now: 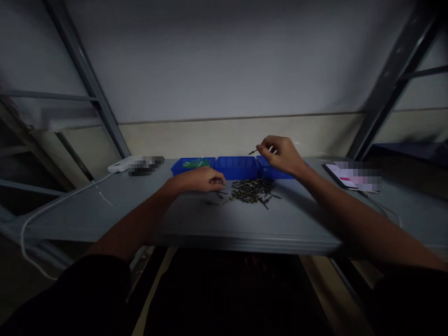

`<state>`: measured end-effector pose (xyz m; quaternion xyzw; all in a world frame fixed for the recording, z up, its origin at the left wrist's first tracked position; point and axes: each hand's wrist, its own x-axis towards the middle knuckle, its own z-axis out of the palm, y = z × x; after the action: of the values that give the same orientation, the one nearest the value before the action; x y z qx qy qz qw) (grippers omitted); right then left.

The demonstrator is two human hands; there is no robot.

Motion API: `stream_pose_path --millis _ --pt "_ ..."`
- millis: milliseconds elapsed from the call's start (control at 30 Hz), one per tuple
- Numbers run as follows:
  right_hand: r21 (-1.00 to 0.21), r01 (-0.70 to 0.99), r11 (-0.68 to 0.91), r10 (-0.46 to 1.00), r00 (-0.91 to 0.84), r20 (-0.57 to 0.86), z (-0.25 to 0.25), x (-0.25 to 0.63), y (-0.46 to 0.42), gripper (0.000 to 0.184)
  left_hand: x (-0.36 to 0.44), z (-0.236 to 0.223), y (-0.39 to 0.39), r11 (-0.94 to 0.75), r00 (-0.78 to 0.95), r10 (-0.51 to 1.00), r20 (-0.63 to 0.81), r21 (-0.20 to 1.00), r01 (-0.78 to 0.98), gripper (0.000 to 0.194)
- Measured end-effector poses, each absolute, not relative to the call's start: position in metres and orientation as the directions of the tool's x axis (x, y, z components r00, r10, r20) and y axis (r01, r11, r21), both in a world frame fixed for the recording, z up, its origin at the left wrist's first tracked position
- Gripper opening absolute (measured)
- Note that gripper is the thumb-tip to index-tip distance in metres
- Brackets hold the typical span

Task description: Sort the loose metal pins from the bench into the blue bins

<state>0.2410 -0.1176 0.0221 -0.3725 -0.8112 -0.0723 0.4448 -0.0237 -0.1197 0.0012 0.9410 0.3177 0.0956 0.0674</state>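
My right hand is raised above the right blue bin, thumb and fingers pinched on a small pin-like metal part that points left. The part is slim and dark, with a wider collar, too small to tell its exact kind. My left hand hovers low at the left edge of the pile, its fingers curled together. Whatever it may hold is hidden. Between and below the hands lies a loose pile of similar metal parts, some brassy, some dark, with a few strays around it.
Three blue bins stand behind the pile: the left bin contains green plastic bags, beside the middle bin and right bin. A white power strip lies left; a device with a lit screen lies right. Metal uprights flank the grey shelf.
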Motion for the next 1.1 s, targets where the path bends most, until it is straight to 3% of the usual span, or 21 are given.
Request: stream_pose_path --millis 133,267,467,567,733,867,1100 --pt "-0.277 0.770 0.576 0.602 -0.170 0.780 0.029 0.270 -0.102 0.022 -0.034 0.003 -0.115 -0.790 0.807 0.590 0.011 0.215 0.574 0.019" --pt "-0.266 0.856 0.443 0.663 -0.113 0.740 0.026 0.287 -0.090 0.020 -0.029 0.003 -0.116 -0.796 0.819 0.571 -0.054 0.207 0.569 0.014" --pt "-0.273 0.923 0.270 0.781 -0.045 0.622 0.020 0.291 -0.081 0.031 -0.026 0.000 -0.116 -0.742 0.767 0.642 -0.023 0.237 0.628 0.015" --pt "-0.215 0.916 0.337 0.773 -0.139 0.620 0.018 0.275 -0.089 0.031 -0.025 -0.002 -0.116 -0.745 0.738 0.662 0.133 0.231 0.626 0.015" --pt "-0.148 0.743 0.652 0.663 -0.464 0.588 0.001 0.229 -0.114 0.025 -0.017 -0.005 -0.117 -0.789 0.684 0.597 0.419 0.153 0.595 0.014" --pt "-0.088 0.656 0.750 0.584 -0.594 0.552 -0.013 0.207 -0.127 0.023 -0.011 -0.009 -0.118 -0.798 0.650 0.570 0.501 0.149 0.584 0.014" --pt "-0.046 0.647 0.761 0.542 -0.596 0.592 -0.010 0.204 -0.132 0.013 -0.006 -0.012 -0.119 -0.804 0.576 0.575 0.580 0.271 0.529 0.015"
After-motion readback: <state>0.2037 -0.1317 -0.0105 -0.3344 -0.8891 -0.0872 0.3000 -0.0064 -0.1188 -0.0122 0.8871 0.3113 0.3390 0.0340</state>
